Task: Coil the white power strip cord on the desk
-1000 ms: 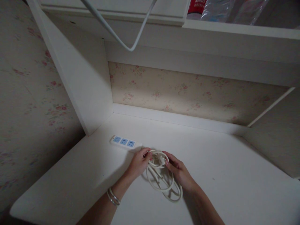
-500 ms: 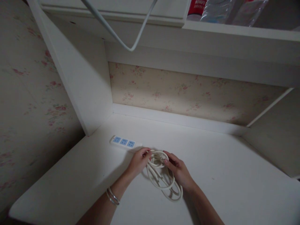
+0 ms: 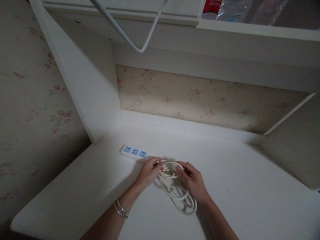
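A white power strip [image 3: 135,152] with three blue sockets lies on the white desk [image 3: 237,193]. Its cream cord [image 3: 178,193] is gathered in loose loops right in front of it. My left hand [image 3: 148,173], with bangles on the wrist, pinches the top of the loops from the left. My right hand [image 3: 193,181] has its fingers curled round the loops from the right. Both hands rest low on the desk surface, close together.
A white side panel [image 3: 87,83] rises at the left and a shelf [image 3: 250,31] runs overhead, holding plastic bottles [image 3: 232,8]. A white cable [image 3: 130,30] hangs in a loop from above. Flowered wallpaper [image 3: 200,96] backs the desk.
The power strip has shifted slightly to the right. My right hand has closed further onto the cord, and the loops have been drawn a little tighter and longer towards me.
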